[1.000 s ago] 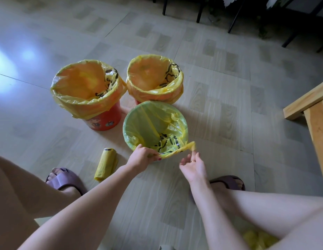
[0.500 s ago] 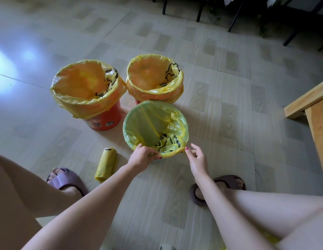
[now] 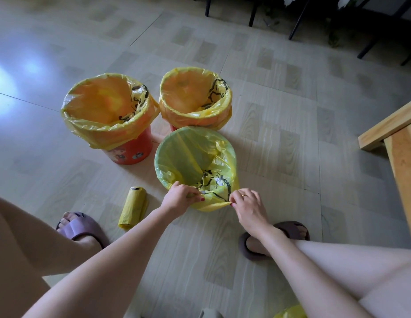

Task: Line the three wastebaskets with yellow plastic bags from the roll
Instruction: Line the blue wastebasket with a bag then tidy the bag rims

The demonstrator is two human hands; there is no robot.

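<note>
Since half a second ago our right hand (image 3: 248,206) has closed in and now pinches the bag (image 3: 195,161) hem at lower centre; our left hand (image 3: 179,198) pinches it beside. We judge the third basket's hem is being folded; next, pull it down evenly. The roll (image 3: 133,206) lies lower left, open floor (image 3: 280,134) right.

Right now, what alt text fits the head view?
Both hands, left and right, pinch the yellow plastic bag at the nearest wastebasket's rim; two lined orange baskets stand behind, a yellow bag roll alongside.
</note>
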